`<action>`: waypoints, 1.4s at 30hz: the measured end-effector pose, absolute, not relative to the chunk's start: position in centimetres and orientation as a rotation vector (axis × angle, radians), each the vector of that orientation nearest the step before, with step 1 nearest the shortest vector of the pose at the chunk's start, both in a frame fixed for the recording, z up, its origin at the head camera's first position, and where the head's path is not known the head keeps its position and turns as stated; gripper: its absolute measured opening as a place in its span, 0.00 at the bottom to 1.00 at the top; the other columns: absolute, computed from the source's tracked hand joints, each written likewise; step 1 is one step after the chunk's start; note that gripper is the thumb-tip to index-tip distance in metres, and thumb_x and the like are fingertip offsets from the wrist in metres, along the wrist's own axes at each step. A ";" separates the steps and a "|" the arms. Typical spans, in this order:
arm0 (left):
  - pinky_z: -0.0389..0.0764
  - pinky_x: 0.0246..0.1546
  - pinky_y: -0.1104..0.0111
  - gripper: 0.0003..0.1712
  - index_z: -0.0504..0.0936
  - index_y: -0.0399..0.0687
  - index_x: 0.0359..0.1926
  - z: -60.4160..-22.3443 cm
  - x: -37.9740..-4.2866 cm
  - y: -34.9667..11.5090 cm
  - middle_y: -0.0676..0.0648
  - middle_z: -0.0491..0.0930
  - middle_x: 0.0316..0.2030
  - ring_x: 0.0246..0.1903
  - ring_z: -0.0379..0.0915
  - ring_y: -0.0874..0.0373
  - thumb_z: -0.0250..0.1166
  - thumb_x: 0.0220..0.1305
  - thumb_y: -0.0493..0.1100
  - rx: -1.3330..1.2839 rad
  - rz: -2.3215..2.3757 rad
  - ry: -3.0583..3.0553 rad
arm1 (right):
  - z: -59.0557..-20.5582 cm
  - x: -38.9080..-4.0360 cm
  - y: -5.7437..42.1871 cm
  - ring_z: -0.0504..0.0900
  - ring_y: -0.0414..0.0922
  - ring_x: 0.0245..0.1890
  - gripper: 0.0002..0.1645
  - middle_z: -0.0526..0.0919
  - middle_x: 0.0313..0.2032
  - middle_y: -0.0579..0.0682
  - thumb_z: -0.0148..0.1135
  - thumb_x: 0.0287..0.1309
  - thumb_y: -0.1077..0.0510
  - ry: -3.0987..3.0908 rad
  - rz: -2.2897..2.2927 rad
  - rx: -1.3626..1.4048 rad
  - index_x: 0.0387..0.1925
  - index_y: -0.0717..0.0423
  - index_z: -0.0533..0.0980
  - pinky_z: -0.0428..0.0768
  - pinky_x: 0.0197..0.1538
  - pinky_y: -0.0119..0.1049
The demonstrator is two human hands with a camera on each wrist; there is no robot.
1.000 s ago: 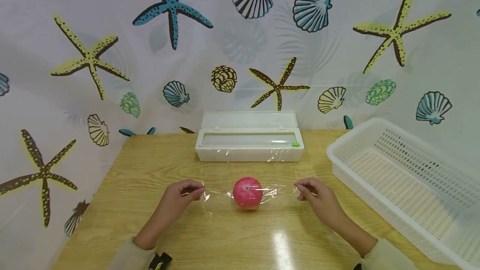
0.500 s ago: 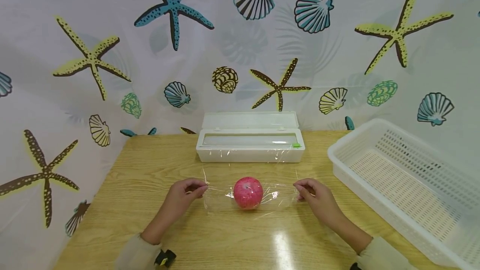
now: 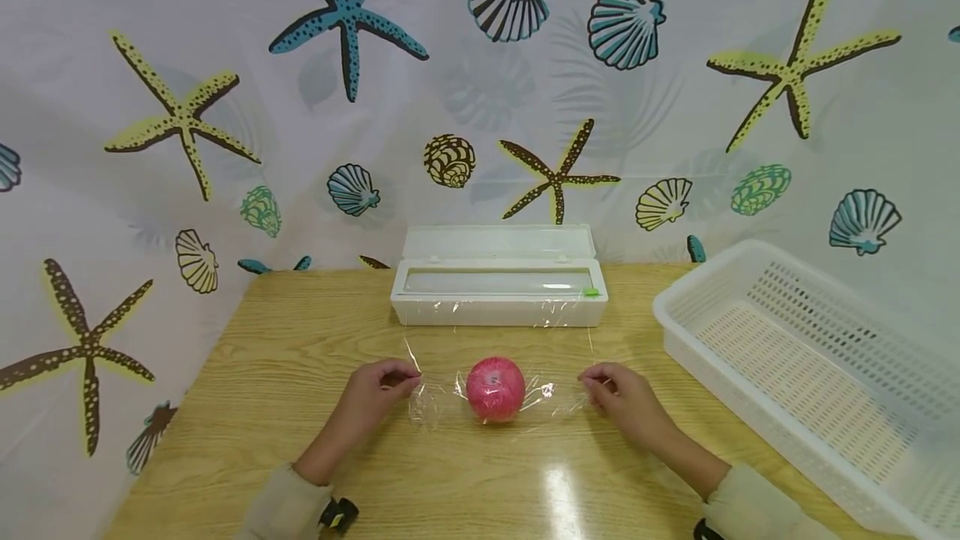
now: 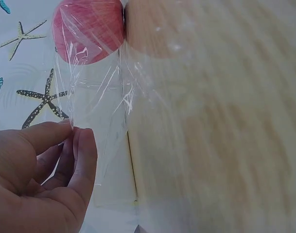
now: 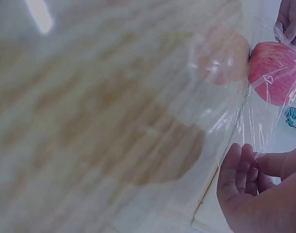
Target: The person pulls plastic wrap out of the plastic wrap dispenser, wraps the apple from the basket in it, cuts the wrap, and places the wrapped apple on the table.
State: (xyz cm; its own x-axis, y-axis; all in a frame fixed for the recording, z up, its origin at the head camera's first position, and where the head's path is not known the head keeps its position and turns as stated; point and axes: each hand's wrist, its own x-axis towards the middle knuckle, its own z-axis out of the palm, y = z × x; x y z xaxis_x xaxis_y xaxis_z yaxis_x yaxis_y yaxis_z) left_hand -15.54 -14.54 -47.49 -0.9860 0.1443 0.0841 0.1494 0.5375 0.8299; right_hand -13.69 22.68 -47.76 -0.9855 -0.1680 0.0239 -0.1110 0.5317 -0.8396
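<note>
A red apple (image 3: pixel 495 390) stands on the wooden table, with clear plastic wrap (image 3: pixel 551 390) stretched across it and creased at both sides. On the apple's left, my left hand (image 3: pixel 378 394) pinches the wrap between thumb and fingers. Opposite it, my right hand (image 3: pixel 622 402) pinches the wrap's other side in the same way. In the left wrist view, folds run from the apple (image 4: pixel 89 31) down to the left fingertips (image 4: pixel 84 136). The right wrist view has the wrap gathered from the apple (image 5: pixel 274 73) to my right hand (image 5: pixel 264 184).
Behind the apple stands a white wrap dispenser box (image 3: pixel 498 312), its lid raised and a roll inside; a green tab (image 3: pixel 592 292) sits at its right end. A white plastic basket (image 3: pixel 780 402) occupies the right side. A curtain (image 3: pixel 420 107) printed with starfish and shells hangs behind.
Both hands have moved slightly inward toward the apple, still pinching the wrap. The wrap beside the left hand looks more crumpled. The apple stays in place.
</note>
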 end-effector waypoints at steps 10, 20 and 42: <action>0.81 0.35 0.63 0.03 0.84 0.46 0.33 -47.7 -15.6 -14.0 0.51 0.84 0.31 0.31 0.76 0.61 0.67 0.56 0.36 -0.244 -1.396 -2.805 | -48.0 -13.9 22.1 0.73 0.40 0.25 0.07 0.79 0.29 0.50 0.56 0.63 0.62 2.758 -1.317 -0.276 0.40 0.58 0.78 0.75 0.26 0.31; 0.81 0.35 0.63 0.03 0.84 0.45 0.33 -47.9 -15.7 -13.8 0.51 0.83 0.31 0.31 0.76 0.61 0.67 0.56 0.37 -0.319 -1.385 -2.849 | -48.4 -14.4 21.9 0.73 0.39 0.29 0.05 0.81 0.33 0.46 0.59 0.61 0.61 2.856 -1.187 -0.342 0.36 0.54 0.80 0.77 0.33 0.36; 0.81 0.36 0.62 0.03 0.83 0.44 0.34 -48.3 -15.9 -13.5 0.51 0.82 0.31 0.31 0.75 0.61 0.67 0.56 0.36 -0.356 -1.387 -2.881 | -48.5 -14.8 21.4 0.76 0.39 0.32 0.04 0.83 0.33 0.46 0.61 0.59 0.60 2.872 -1.158 -0.437 0.35 0.55 0.81 0.80 0.37 0.40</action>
